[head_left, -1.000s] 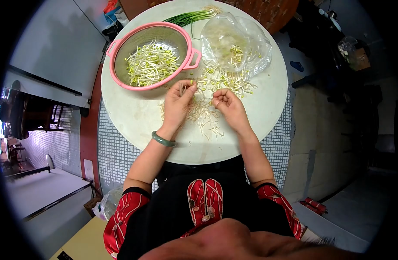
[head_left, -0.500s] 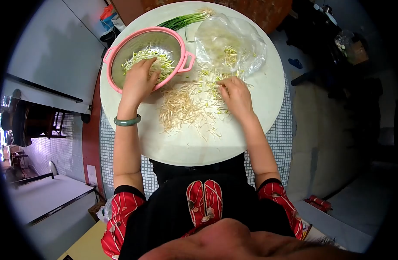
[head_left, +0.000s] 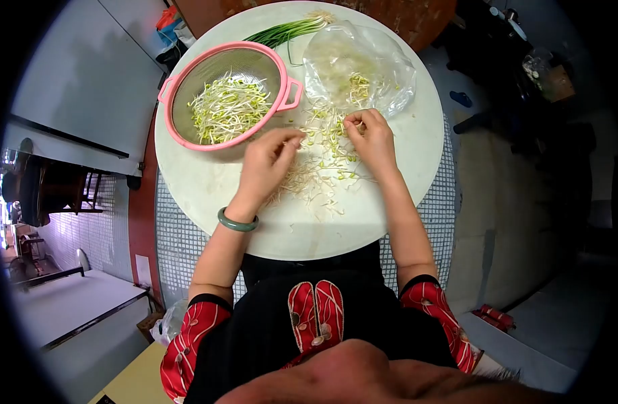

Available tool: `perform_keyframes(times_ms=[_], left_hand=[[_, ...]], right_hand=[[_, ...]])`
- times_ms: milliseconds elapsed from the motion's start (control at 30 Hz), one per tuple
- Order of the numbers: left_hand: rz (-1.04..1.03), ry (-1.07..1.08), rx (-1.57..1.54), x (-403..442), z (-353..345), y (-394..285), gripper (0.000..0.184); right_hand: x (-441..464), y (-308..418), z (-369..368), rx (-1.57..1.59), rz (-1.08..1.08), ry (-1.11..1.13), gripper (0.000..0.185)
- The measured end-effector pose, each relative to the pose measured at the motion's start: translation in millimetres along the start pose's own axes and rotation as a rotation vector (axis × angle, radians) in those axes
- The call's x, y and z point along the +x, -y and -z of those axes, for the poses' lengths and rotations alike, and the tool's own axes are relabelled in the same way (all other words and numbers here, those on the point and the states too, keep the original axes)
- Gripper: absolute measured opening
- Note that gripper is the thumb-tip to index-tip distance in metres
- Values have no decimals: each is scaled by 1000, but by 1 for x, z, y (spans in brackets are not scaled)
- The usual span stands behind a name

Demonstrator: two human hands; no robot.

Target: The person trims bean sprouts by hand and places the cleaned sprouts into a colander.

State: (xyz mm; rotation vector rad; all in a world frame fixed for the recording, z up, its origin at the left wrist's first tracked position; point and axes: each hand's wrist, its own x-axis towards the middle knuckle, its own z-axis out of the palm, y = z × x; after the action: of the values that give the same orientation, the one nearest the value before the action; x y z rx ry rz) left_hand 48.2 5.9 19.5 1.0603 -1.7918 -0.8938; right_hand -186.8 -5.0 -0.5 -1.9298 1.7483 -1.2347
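Left hand (head_left: 267, 163) moved from colander (head_left: 262, 64) to loose strands (head_left: 309, 183) | right hand (head_left: 373, 140) by sprouts (head_left: 330, 126) | both: fingers curled — hold unclear

Fisheye distortion bends the outer view inside 4 black corners; the round tabletop (head_left: 201, 188) is bright, the right side dim, the clear plastic bag (head_left: 349, 60) glinting.

Head-worn wide view, facing forward and down, hands (head_left: 264, 161) close below

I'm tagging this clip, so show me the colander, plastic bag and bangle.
Colander (head_left: 236, 60): head view, bare mesh wall.
Plastic bag (head_left: 362, 62): head view, its middle.
Bangle (head_left: 236, 225): head view, front of band.
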Motion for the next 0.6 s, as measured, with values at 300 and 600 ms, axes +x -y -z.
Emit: perform_keyframes(times_ms=[300, 600], left_hand=[[495, 98, -884, 9, -39, 19, 27], [567, 67, -1098, 5, -40, 21, 20]], right_hand=[[-45, 38, -2, 353, -124, 179, 14], [-56, 28, -8, 362, -183, 195, 13]])
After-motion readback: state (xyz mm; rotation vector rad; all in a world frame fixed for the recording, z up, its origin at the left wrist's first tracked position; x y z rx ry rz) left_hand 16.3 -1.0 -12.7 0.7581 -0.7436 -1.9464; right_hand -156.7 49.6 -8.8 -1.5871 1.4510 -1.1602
